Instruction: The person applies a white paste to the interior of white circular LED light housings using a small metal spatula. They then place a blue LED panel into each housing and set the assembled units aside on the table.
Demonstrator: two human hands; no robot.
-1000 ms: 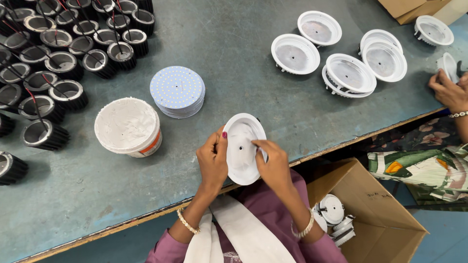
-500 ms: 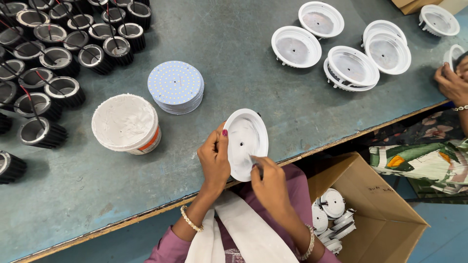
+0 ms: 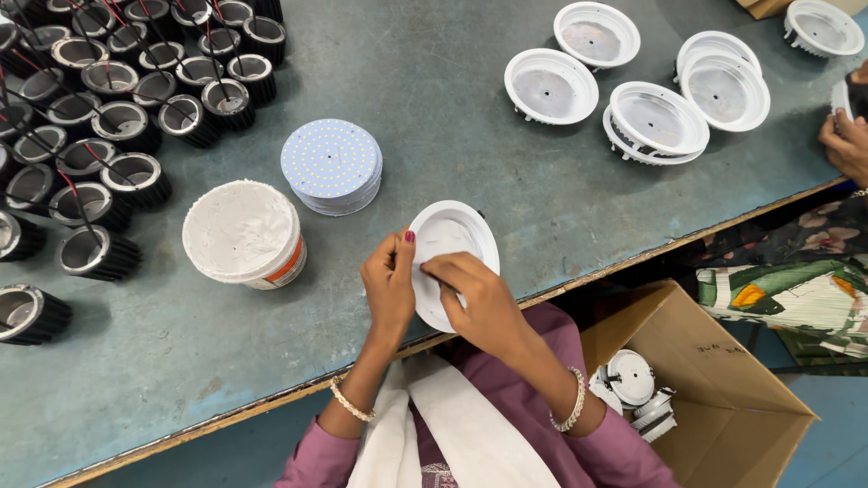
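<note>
Left hand [image 3: 391, 285] pinches the rim of a white round lamp housing [image 3: 455, 237] between thumb and fingers, low in the middle of the frame at the near edge of the table [image 3: 470, 163]. Its smooth plastic dish faces up toward the camera, tilted a little, with its slightly longer dimension running up-right to down-left. Right hand [image 3: 479, 298] lies across the lower part of the dish, fingers bent and pressed together on its inner face; whether they grip anything small there cannot be told.

Compared with half a second ago, the right hand has slid from the dish's right rim onto its inside, while the left grip holds as before.

Just left of the housing stands a white tub [image 3: 242, 232] full of rough, pasty white stuff, with an orange band on its side. Above it sits a stack of thin round boards [image 3: 332, 164] dotted with tiny lights. Ribbed black metal cylinders [image 3: 108, 108] with red wires crowd the upper left. More white housings [image 3: 655, 116] rest at the upper right, where another person's hand [image 3: 848, 143] shows at the edge. A cardboard box [image 3: 723, 398] at the lower right holds a few finished lamps.
</note>
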